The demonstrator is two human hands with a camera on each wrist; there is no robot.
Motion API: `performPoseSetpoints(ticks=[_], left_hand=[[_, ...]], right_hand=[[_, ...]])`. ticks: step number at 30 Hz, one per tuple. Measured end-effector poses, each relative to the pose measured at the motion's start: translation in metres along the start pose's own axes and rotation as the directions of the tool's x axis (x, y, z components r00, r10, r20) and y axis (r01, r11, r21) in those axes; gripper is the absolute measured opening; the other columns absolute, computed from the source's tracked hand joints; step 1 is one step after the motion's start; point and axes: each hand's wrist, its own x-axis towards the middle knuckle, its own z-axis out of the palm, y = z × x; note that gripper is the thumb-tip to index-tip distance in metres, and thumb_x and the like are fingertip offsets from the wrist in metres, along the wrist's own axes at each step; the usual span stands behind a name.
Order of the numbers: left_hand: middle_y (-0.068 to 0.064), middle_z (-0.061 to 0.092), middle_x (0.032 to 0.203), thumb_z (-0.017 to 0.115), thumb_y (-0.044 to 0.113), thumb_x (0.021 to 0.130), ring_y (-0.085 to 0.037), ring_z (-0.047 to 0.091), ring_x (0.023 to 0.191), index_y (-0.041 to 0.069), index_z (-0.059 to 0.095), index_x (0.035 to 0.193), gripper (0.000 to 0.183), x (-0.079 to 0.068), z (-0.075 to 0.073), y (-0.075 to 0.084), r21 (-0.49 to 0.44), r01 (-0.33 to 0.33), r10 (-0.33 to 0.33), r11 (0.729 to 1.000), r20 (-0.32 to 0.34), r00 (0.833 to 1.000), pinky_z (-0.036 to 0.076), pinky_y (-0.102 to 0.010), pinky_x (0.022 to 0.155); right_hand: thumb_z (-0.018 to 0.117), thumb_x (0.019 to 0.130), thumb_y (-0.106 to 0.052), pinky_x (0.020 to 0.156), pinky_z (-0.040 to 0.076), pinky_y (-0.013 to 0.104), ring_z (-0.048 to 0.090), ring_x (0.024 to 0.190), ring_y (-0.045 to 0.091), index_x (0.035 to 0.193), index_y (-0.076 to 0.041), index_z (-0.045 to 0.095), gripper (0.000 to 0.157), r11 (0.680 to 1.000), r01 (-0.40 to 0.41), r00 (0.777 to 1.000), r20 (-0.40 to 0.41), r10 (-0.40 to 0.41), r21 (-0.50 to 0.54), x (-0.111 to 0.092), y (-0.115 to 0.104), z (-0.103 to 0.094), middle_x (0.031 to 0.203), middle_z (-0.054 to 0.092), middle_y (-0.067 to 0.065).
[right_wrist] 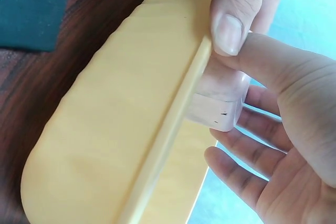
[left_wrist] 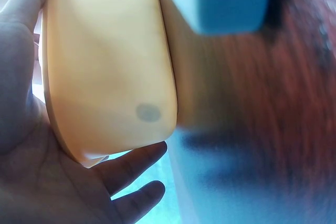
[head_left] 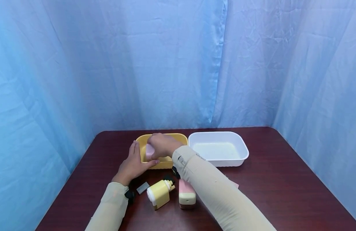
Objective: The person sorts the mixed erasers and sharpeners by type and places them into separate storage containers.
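The yellow tub point(head_left: 166, 165) stands at the back of the dark red table. My left hand point(head_left: 133, 165) holds its near left corner, thumb along the front rim and fingers along the side; the left wrist view shows the palm against the tub's wall point(left_wrist: 105, 66). My right hand point(head_left: 163, 146) reaches inside the tub and grips a pale pink block-shaped item point(head_left: 149, 151). Up close in the right wrist view, this block point(right_wrist: 215, 109) has rounded edges and small dark marks, with fingers around it. Its lower part is hidden behind the tub's rim.
A white tub point(head_left: 218, 157) stands right of the yellow one. In front lie a yellow and white bottle-shaped item point(head_left: 160, 193), a pink, cream and brown block-like item point(head_left: 187, 194) and a small grey rectangular piece point(head_left: 142, 188). My right forearm partly covers a pink item point(head_left: 235, 184). Blue curtains surround the table.
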Motion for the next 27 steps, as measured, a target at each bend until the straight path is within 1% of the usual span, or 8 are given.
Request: performPoseSetpoints(ticks=[3, 10, 17, 19, 24, 27], left_hand=[[-0.015, -0.005, 0.174, 0.068, 0.082, 0.077, -0.044, 0.049, 0.140, 0.008, -0.005, 0.166, 0.137, 0.000, 0.000, 0.000, 0.002, -0.002, 0.002, 1.000, -0.002, 1.000, 0.049, -0.062, 0.104], [-0.015, -0.005, 0.174, 0.066, 0.084, 0.077, -0.045, 0.050, 0.139, 0.006, -0.005, 0.166, 0.138, -0.001, 0.001, 0.000, 0.014, -0.008, 0.008, 1.000, 0.000, 1.000, 0.050, -0.061, 0.104], [-0.016, -0.005, 0.174, 0.067, 0.082, 0.078, -0.046, 0.049, 0.140, 0.006, -0.005, 0.166, 0.136, 0.000, 0.000, -0.001, 0.008, -0.014, 0.014, 1.000, -0.005, 1.000, 0.050, -0.061, 0.103], [-0.016, -0.005, 0.174, 0.066, 0.083, 0.078, -0.046, 0.049, 0.140, 0.006, -0.005, 0.166, 0.137, 0.000, 0.000, -0.002, 0.008, -0.013, 0.013, 1.000, -0.005, 1.000, 0.050, -0.061, 0.103], [-0.015, -0.006, 0.174, 0.064, 0.088, 0.075, -0.046, 0.050, 0.139, 0.007, -0.006, 0.166, 0.141, 0.001, 0.001, -0.003, 0.012, -0.010, 0.010, 1.000, -0.001, 1.000, 0.051, -0.061, 0.102], [-0.016, -0.006, 0.174, 0.062, 0.090, 0.074, -0.046, 0.050, 0.139, 0.006, -0.006, 0.166, 0.142, 0.001, 0.001, -0.004, 0.023, -0.008, 0.008, 1.000, 0.001, 1.000, 0.052, -0.061, 0.101]], right_hand=[[0.084, 0.085, -0.046, 0.082, 0.054, 0.022, 0.058, 0.095, 0.009, 0.131, -0.017, 0.067, 0.058, 1.000, 0.007, 1.000, -0.004, -0.007, 0.002, -0.001, -0.001, 0.000, 0.116, 0.067, -0.004], [0.083, 0.087, -0.043, 0.083, 0.054, 0.024, 0.059, 0.094, 0.010, 0.131, -0.015, 0.068, 0.054, 1.000, 0.019, 1.000, -0.004, -0.019, 0.025, -0.005, -0.003, -0.001, 0.115, 0.068, -0.002], [0.081, 0.088, -0.046, 0.083, 0.054, 0.024, 0.058, 0.097, 0.011, 0.131, -0.016, 0.068, 0.055, 1.000, 0.024, 1.000, -0.009, -0.024, 0.014, -0.006, 0.000, -0.002, 0.118, 0.067, -0.002], [0.081, 0.087, -0.047, 0.082, 0.053, 0.024, 0.058, 0.096, 0.010, 0.130, -0.016, 0.069, 0.054, 0.999, 0.030, 0.999, -0.014, -0.030, 0.019, -0.007, 0.001, -0.003, 0.117, 0.067, -0.002], [0.082, 0.087, -0.046, 0.076, 0.053, 0.022, 0.059, 0.090, 0.011, 0.120, -0.014, 0.073, 0.047, 0.997, 0.058, 0.998, -0.035, -0.057, 0.044, -0.010, 0.004, -0.004, 0.107, 0.067, -0.003], [0.082, 0.087, -0.046, 0.077, 0.053, 0.021, 0.059, 0.094, 0.011, 0.121, -0.012, 0.073, 0.048, 0.996, 0.068, 0.997, -0.044, -0.066, 0.055, -0.014, 0.007, -0.005, 0.111, 0.069, -0.001]])
